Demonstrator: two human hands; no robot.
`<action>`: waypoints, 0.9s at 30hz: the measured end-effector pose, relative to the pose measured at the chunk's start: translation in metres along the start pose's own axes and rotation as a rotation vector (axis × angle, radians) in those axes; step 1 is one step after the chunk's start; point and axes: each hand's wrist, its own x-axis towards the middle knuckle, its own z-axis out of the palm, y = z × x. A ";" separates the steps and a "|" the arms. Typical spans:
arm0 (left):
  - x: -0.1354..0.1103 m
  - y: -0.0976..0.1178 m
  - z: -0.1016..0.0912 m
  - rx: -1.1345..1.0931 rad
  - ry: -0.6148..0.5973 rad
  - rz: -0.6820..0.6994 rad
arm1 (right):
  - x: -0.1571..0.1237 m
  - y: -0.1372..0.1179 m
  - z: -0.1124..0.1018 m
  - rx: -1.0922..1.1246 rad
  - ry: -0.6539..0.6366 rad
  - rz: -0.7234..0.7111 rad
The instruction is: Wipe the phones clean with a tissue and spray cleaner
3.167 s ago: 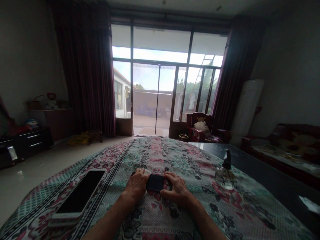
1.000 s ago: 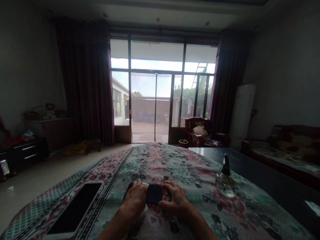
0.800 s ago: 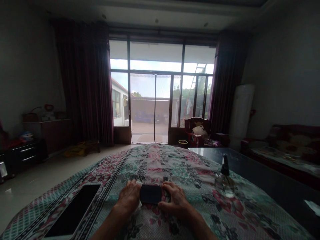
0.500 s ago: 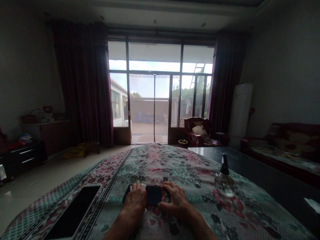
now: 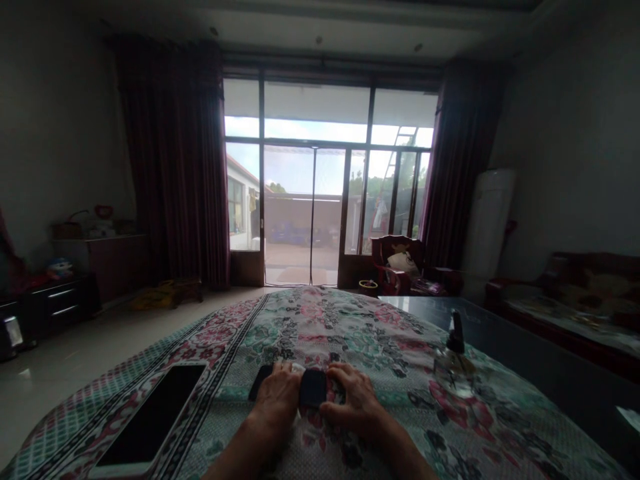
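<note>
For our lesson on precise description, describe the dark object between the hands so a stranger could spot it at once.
Find the floral cloth spread across the foreground. Near its middle, the left hand partly covers a dark, flat object, and the right hand is at its right end. Unlike the larger-looking, white-edged phone lying to the left, it looks dark to its edges.

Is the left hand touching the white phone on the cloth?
Apart: the head view plainly shows a strip of flowered cloth between the left hand and the white phone.
</note>
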 end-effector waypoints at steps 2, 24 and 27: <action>0.003 -0.012 0.004 0.019 0.009 -0.041 | 0.000 0.000 0.000 -0.004 -0.003 0.004; 0.003 0.014 0.012 -0.068 0.006 0.205 | 0.000 -0.001 0.002 -0.002 0.020 0.002; 0.006 0.007 0.014 -0.095 0.034 0.207 | -0.001 -0.001 0.002 -0.002 0.022 -0.001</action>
